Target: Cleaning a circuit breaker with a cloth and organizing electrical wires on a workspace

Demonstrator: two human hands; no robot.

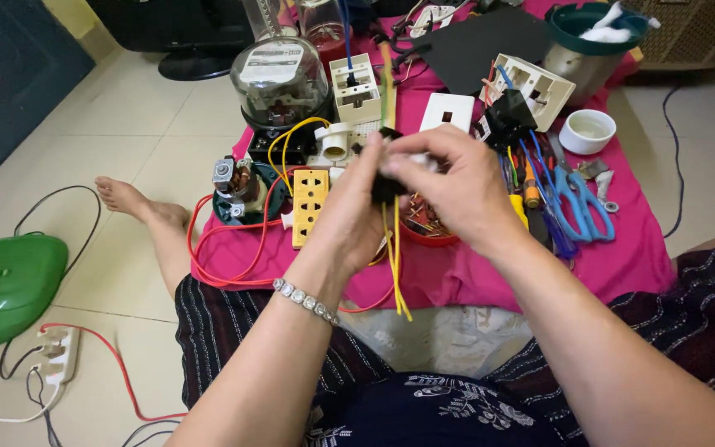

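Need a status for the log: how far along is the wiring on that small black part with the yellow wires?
Looks done: yellow wires already hang from the small black part, apparently attached. In hand: left hand and right hand both pinch that part above the pink cloth. Left: the wires' lower ends hang free, joined to nothing; the yellow socket strip and the blue-handled pliers lie untouched.

Small black electrical part (386, 189), held up between both hands above the pink cloth (622, 257), mostly hidden by the fingers (424, 157); exact shape cannot be told. Yellow wires (396, 265) hang down from it, nearly straight, loose ends just over the cloth's near edge. A green-yellow strand (387, 95) rises above the part.
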